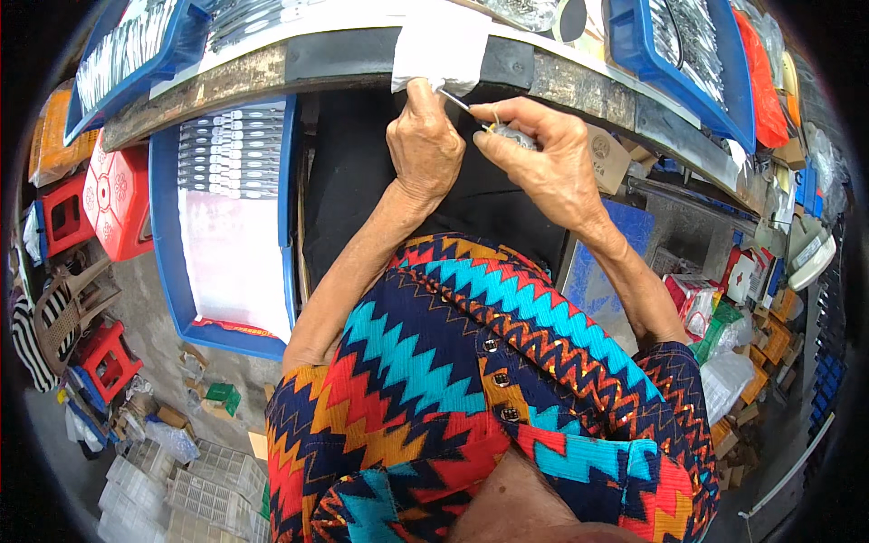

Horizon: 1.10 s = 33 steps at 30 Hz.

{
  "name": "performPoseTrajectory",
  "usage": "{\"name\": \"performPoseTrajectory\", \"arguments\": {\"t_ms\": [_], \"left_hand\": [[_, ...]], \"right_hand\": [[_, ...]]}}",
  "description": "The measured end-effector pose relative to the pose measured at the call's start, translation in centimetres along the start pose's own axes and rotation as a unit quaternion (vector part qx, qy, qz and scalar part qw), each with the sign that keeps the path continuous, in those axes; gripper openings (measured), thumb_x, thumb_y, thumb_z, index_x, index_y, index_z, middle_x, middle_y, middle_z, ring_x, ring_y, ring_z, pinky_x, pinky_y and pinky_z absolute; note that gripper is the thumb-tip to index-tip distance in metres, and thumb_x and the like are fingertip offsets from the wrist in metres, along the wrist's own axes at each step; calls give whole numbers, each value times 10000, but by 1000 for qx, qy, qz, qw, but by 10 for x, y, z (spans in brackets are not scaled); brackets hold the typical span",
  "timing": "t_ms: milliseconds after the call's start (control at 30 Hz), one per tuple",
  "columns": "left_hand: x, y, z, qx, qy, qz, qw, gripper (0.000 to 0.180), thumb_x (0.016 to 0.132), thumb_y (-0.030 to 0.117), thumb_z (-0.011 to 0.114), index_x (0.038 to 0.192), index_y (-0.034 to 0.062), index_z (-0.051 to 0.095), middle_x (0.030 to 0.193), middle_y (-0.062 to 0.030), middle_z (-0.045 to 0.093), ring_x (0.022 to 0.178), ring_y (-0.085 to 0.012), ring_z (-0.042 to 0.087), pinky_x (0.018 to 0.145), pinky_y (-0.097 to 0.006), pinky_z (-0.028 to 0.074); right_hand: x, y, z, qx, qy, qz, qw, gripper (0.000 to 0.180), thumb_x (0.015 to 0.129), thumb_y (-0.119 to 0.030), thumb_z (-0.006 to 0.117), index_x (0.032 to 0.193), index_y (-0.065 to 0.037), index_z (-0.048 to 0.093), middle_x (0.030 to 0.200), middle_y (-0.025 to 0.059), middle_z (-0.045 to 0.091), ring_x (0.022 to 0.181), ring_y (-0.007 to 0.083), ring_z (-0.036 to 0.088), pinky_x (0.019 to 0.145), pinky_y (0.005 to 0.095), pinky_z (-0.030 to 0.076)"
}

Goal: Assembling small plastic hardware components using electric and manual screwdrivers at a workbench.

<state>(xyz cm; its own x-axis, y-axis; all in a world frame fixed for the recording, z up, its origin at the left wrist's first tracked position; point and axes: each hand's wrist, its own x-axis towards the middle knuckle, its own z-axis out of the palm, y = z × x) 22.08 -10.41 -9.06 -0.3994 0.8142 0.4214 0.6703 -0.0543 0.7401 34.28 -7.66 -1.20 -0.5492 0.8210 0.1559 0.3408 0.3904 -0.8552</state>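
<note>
From the head camera, looking down past my zigzag-patterned dress [471, 362], both my forearms reach up to the edge of the bench [272, 68]. My left hand [424, 145] is closed in a narrow pinch, fingertips up against the lower edge of a white sheet [444, 41] that hangs over the bench rim, and it grips one end of a thin metal pin [455, 100] (slender and silvery, hard to make out further). My right hand [543, 154] sits just beside the left, fingers curled around a small grey part [516, 138], with the pin's other end meeting it between thumb and forefinger. The two hands are nearly touching, right under the bench edge.

To my left, below the bench, a blue tray [172, 262] holds rows of silvery pieces at its far end and a pale sheet nearer me. Two more blue trays [634, 41] sit on the bench top, one at each side. A red plastic stool [118, 199] stands left of the tray, and boxes and bags crowd the floor on my right.
</note>
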Motion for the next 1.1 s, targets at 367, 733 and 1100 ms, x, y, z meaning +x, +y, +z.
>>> {"name": "performPoseTrajectory", "arguments": {"t_ms": [367,733,1100], "left_hand": [[0,1,3,51,28,20,998,118,747,-39,499,824,-30,410,600,-182,514,542,-356,570,444,-393,458],[-1,1,-2,26,9,1,1000,69,828,-5,463,862,-18,403,599,-234,524,585,-400,571,441,-431,411],[1,-4,-1,19,25,26,999,78,824,2,464,839,-13,389,568,-216,516,560,-389,571,426,-425,413]], "right_hand": [[5,1,-13,501,-54,397,767,298,750,-46,613,1038,8,559,627,62,494,415,38,377,330,149,240],[-7,8,-9,422,-76,304,851,316,735,-79,612,1044,-41,564,670,57,523,468,58,422,357,211,317],[-6,10,4,-127,21,-111,985,251,706,-65,573,955,-49,594,708,149,571,601,241,592,534,335,475]]}}
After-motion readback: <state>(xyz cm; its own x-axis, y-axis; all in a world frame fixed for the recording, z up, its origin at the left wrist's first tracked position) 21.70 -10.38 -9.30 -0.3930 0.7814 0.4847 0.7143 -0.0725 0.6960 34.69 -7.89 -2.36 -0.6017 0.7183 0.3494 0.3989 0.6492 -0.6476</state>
